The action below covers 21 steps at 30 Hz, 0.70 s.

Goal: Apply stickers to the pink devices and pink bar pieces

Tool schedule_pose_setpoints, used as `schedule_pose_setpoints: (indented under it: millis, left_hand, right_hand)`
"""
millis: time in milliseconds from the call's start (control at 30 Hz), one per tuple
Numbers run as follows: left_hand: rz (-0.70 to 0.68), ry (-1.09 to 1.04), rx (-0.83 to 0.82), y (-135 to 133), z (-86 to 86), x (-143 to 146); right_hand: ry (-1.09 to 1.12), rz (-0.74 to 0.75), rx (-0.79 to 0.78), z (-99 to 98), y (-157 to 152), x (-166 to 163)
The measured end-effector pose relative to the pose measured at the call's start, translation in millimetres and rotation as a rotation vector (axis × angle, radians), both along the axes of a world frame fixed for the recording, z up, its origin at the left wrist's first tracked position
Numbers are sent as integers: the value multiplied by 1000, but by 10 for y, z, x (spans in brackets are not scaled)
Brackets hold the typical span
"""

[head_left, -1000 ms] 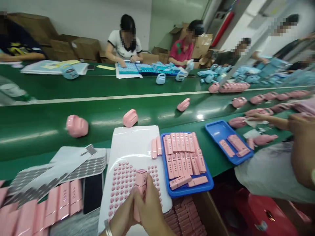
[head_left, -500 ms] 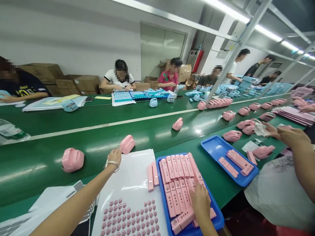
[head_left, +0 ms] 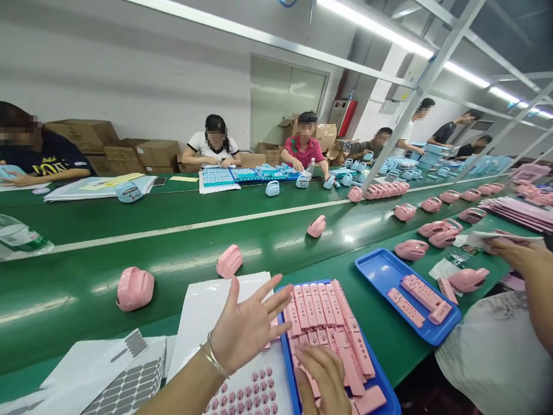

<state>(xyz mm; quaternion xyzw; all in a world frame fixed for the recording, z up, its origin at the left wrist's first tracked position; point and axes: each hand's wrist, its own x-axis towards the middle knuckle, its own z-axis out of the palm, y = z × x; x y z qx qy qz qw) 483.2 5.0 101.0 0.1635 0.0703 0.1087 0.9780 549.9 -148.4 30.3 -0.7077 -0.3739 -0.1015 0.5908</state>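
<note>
My left hand [head_left: 254, 325] is raised palm up with its fingers spread and nothing in it. It hovers over a white sheet [head_left: 203, 300] bearing rows of small round pink stickers [head_left: 254, 397]. My right hand [head_left: 324, 377] lies low over a blue tray [head_left: 391, 397] of pink bars [head_left: 317, 305]. Its fingers are loosely bent, with the thumb apart from them; I see no bar between them, though the hand hides those beneath. Just beyond the sheet sits a pink rounded casing [head_left: 229, 261], with another casing [head_left: 135, 288] farther left.
More pink casings [head_left: 405, 212] line the green conveyor [head_left: 185, 253]. A second blue tray [head_left: 374, 268] with pink bars stands right, near a co-worker's hand [head_left: 516, 253]. Sticker sheets [head_left: 129, 374] lie left, below a plastic bottle [head_left: 21, 236]. Other people sit across the line.
My left hand has left the pink casing, come back over the sticker sheet and turned palm up with spread fingers. My right hand has shifted left and nearer over the pink bars.
</note>
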Motion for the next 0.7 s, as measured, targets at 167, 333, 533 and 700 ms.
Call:
schedule_pose_setpoints:
  millis: [167,333,533,700]
  left_hand:
    - [-107,-16,-39,-165,-39,-143]
    - [-62,29,17,-176,-85,-211]
    - [-100,69,153,-151,-130,-129]
    - [-187,88,194,23,-235,-52]
  right_hand:
    - [42,145,-130,534,432,-74]
    - [135,255,-240,489,468,-64]
    - [417,358,-217,489,471,16]
    - [572,430,-89,388,422,192]
